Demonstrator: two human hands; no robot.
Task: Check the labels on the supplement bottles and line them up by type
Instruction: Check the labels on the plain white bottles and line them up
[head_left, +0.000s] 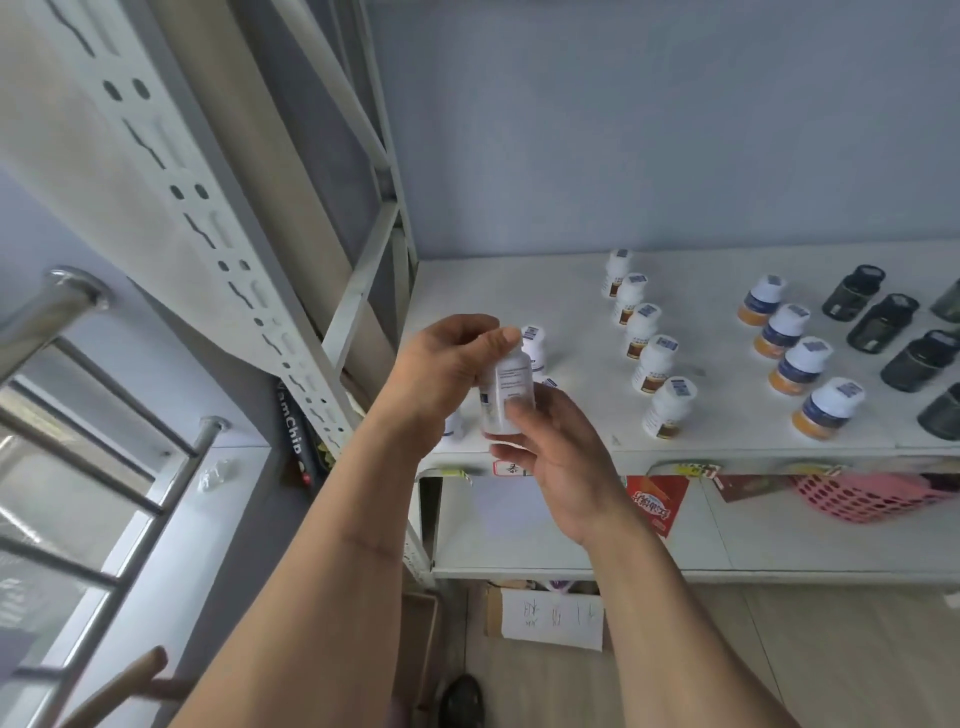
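Observation:
I hold a white supplement bottle (506, 395) upright above the shelf's front left corner. My left hand (447, 369) grips its cap and upper part from the left, while my right hand (556, 452) holds its lower part from below. Behind it stands another white bottle with a dark label (535, 348), and one more (456, 423) peeks out under my left wrist. On the white shelf (727, 447) run a line of white bottles with brown labels (652, 364), a line of white-capped bottles with blue and orange labels (797, 361), and dark bottles (883, 322) at the right.
A white perforated rack post (218, 218) slants at the left beside a metal railing (130, 493). On the lower shelf lie a red packet (654, 501) and a pink basket (862, 493). A cardboard box with a paper sheet (550, 618) sits on the floor.

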